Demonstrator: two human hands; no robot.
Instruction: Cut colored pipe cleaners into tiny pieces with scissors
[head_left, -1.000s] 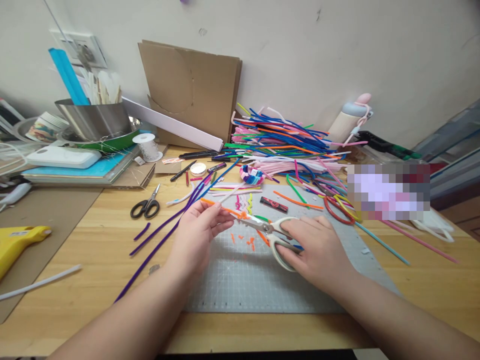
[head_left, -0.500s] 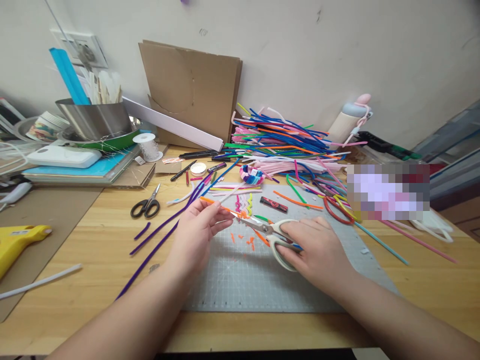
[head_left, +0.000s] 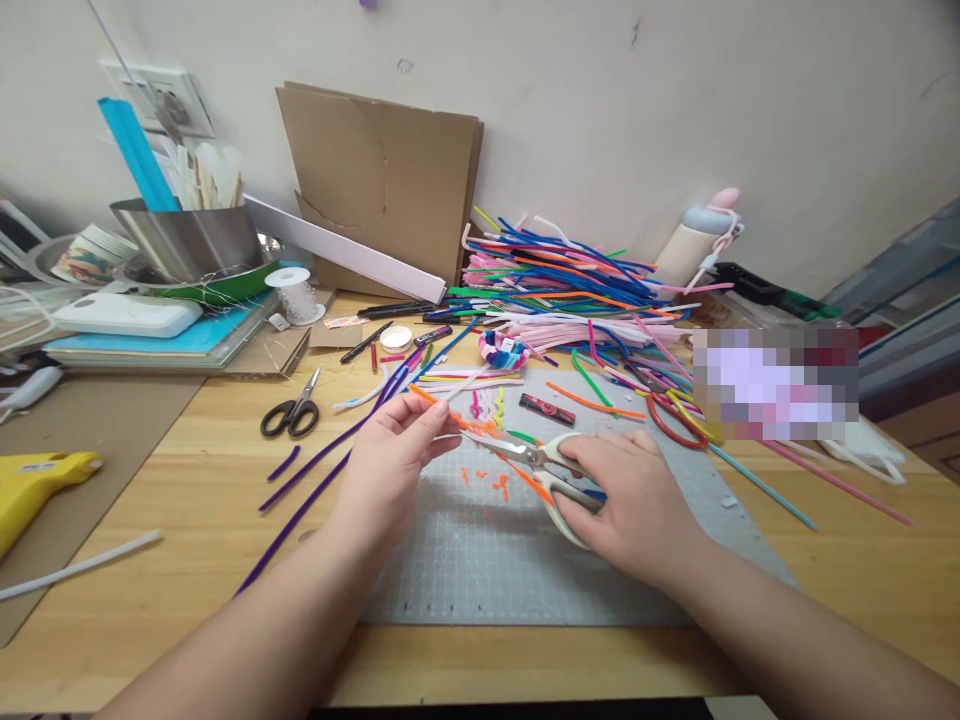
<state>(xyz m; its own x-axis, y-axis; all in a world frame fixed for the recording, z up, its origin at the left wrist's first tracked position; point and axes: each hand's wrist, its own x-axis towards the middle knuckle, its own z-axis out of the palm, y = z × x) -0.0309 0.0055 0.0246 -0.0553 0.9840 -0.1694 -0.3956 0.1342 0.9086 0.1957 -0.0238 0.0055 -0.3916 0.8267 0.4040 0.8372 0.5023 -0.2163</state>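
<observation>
Between the thumb and fingers of my left hand (head_left: 401, 445) is an orange pipe cleaner (head_left: 427, 397), its trimmed end pointing toward the scissor blades. My right hand (head_left: 634, 500) has its fingers through the handles of grey-white scissors (head_left: 532, 455), whose blades lie close beside the orange piece. Whether the blades touch it, I cannot tell. Small orange fluff clippings (head_left: 501, 485) lie on the grey cutting mat (head_left: 480, 570) below. Just behind the blades are short wavy pieces (head_left: 487, 405) in pink, white and yellow.
A large heap of coloured pipe cleaners (head_left: 570, 270) lies at the back. Black-handled scissors (head_left: 292, 408) and purple pipe cleaners (head_left: 322, 475) are on the left, with a yellow glue gun (head_left: 41, 485) farther out. Red-handled scissors (head_left: 679, 420) rest on the right. Cardboard (head_left: 382, 180) leans against the wall.
The scissor blades have drawn slightly back from the orange pipe cleaner and opened a little. My left hand has shifted slightly, tilting the orange piece.
</observation>
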